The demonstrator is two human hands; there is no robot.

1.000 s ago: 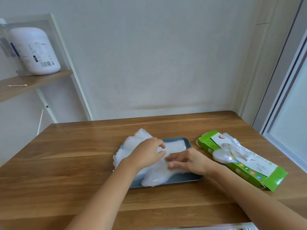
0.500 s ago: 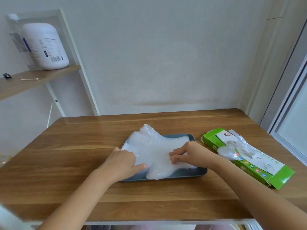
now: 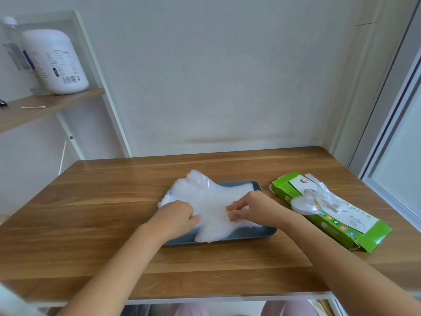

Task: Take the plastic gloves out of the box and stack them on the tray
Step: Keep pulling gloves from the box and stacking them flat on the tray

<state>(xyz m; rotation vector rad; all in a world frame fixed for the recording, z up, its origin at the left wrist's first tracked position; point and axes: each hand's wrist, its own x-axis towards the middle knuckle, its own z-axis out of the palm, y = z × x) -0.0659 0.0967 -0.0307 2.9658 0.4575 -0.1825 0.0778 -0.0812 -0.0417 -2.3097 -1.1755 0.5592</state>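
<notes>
The plastic gloves (image 3: 211, 201) lie in a pile on the grey tray (image 3: 266, 233). Their finger ends hang over the far left corner of the tray, and one end hangs over its near rim. My left hand (image 3: 175, 215) rests on the pile at the left end of the tray, with the fingers close together and pressing down and the thumb stretched along the plastic. My right hand (image 3: 252, 208) is over the middle of the tray, and its bent fingers and thumb pinch the top glove. The green box (image 3: 341, 224) lies on the table (image 3: 91, 213) just to the right of the tray, and a loose glove (image 3: 319, 195) sticks out of its opening.
</notes>
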